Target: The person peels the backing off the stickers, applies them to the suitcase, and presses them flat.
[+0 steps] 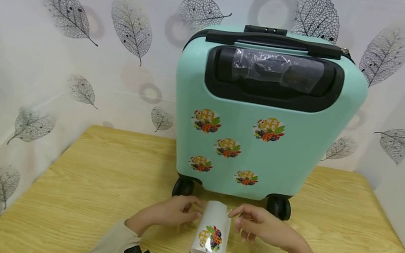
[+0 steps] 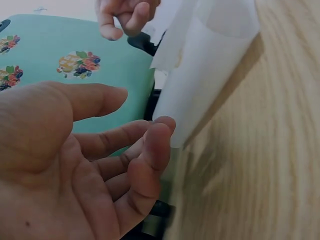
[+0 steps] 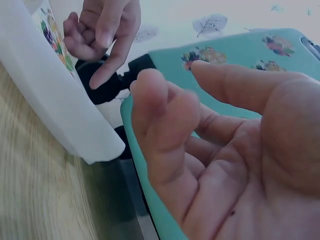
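Note:
A curled sticker sheet (image 1: 216,215), white with one fruit sticker (image 1: 211,239) on its outer side, lies on the table between my two hands. To its left is my left hand (image 1: 169,212), fingers loosely bent and the thumb apart from them, holding nothing. On the other side my right hand (image 1: 267,229) hovers beside the sheet, its fingers relaxed around air. Whether any left fingertip touches the sheet, I cannot tell. Behind both stands a mint-green suitcase (image 1: 286,159) with several of the same fruit stickers on its front.
The suitcase stands upright on black wheels (image 1: 278,207) on the wooden table (image 1: 105,172). Its recessed handle (image 1: 277,69) is wrapped in clear film. A wall covering (image 1: 51,86) printed with leaves surrounds the table. Each sleeve has a dark wrist strap.

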Demonstrator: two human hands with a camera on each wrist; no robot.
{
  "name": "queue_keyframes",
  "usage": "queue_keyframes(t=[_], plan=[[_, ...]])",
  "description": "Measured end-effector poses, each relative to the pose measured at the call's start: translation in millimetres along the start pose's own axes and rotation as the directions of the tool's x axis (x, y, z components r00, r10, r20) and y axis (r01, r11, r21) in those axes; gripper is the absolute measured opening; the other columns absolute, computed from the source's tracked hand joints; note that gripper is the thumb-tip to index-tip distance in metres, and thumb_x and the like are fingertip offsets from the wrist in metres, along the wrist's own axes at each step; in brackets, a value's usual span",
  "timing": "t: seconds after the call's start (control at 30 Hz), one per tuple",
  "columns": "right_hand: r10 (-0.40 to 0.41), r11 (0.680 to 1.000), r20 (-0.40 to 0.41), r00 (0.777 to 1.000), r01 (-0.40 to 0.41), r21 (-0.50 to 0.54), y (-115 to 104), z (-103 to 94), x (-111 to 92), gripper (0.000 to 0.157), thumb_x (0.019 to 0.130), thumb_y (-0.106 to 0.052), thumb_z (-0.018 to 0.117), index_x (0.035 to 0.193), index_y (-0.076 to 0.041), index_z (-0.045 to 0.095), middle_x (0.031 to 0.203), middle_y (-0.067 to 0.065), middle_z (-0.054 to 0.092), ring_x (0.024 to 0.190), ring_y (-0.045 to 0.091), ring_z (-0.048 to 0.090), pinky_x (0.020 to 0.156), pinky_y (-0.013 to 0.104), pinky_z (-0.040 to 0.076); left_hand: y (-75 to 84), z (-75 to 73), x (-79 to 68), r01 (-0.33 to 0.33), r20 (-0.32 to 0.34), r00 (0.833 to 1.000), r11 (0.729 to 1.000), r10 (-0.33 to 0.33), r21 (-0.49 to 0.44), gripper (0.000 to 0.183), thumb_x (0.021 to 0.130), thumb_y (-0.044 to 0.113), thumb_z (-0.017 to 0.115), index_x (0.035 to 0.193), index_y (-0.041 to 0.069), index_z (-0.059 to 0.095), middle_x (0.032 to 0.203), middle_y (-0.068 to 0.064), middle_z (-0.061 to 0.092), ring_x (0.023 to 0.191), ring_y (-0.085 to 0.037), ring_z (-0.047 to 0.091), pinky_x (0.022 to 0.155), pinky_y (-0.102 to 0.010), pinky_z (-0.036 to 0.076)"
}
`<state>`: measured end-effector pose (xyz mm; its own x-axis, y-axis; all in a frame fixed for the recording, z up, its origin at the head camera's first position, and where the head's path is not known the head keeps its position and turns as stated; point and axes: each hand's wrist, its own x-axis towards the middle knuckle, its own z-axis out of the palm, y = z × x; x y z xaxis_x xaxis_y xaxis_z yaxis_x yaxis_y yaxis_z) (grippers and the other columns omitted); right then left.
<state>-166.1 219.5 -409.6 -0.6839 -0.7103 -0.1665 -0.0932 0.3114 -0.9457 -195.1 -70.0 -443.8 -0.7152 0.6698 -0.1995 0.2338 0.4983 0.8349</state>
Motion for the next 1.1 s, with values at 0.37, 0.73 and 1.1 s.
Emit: queue_keyframes(t=[0.37,0.73,1.1], plan=[[-0.015,0.999,0.063,0.998,0.013,0.036,-6,13.1,3,0.037,0.103,-0.02,0.046,0.122,0.012,0.05,0.09,0.02,0.058,0.07,0.008,0.06,0.06,0.031,0.055,-7.5,8.7,-0.8,0.046,0.047,0.998,0.991,-0.04,-0.124,0.034,0.098,0.015,0.054,0.129,-0.001,0.05,0.085,-0.011,0.068,0.07,-0.014,0.06,0.056,-0.024,0.048],[-0.014,0.998,0.103,0.995,0.008,0.061,-4,23.6,10,0.028,0.102,-0.013,0.046,0.117,0.01,0.051,0.091,0.019,0.061,0.072,0.009,0.061,0.063,0.028,0.056,-7.0,9.2,-1.4,0.065,0.059,0.997,0.979,-0.055,-0.192,0.032,0.097,0.014,0.058,0.12,-0.004,0.046,0.085,-0.014,0.068,0.069,-0.015,0.061,0.059,-0.027,0.05],[0.038,0.998,0.134,0.99,-0.043,0.035,0,29.7,14,0.024,0.101,-0.013,0.045,0.116,0.006,0.052,0.095,0.01,0.059,0.076,0.011,0.06,0.067,0.026,0.054,-7.4,8.6,-5.1,0.077,0.075,0.995,0.966,-0.061,-0.248,0.032,0.094,0.01,0.062,0.118,-0.002,0.046,0.082,-0.013,0.067,0.067,-0.014,0.06,0.057,-0.025,0.048]])
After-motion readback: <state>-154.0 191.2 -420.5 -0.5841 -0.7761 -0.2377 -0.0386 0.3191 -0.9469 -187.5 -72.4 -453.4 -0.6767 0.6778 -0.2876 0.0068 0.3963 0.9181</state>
